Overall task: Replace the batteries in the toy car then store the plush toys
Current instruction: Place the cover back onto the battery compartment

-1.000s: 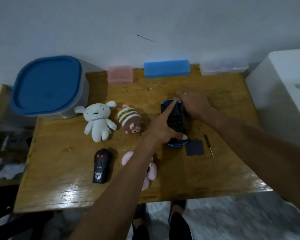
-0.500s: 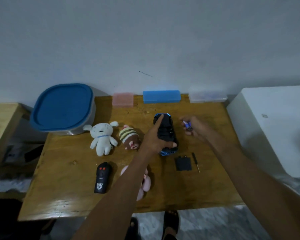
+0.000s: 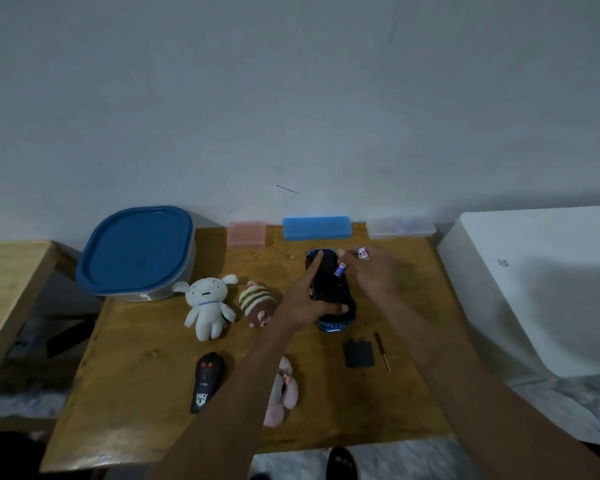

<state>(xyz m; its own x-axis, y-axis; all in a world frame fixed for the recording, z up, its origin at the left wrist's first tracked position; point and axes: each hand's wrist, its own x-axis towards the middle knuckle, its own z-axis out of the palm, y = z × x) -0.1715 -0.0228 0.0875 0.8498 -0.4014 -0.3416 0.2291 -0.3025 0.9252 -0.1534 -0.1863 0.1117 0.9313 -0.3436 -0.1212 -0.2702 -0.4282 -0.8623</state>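
Two batteries out of the upturned toy car (image 3: 331, 289)

Left hand (image 3: 303, 304) steadies the car, index finger straight, thumb pressed on it; right hand (image 3: 369, 277) pinches two batteries (image 3: 363, 253).

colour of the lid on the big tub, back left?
Blue lid; head view, the only one.

Toy car (image 3: 330, 289) black, blue trim; striped plush (image 3: 257, 301) brown-cream (pink snout); bunny plush (image 3: 207, 306) white; container lid (image 3: 136, 251) blue.
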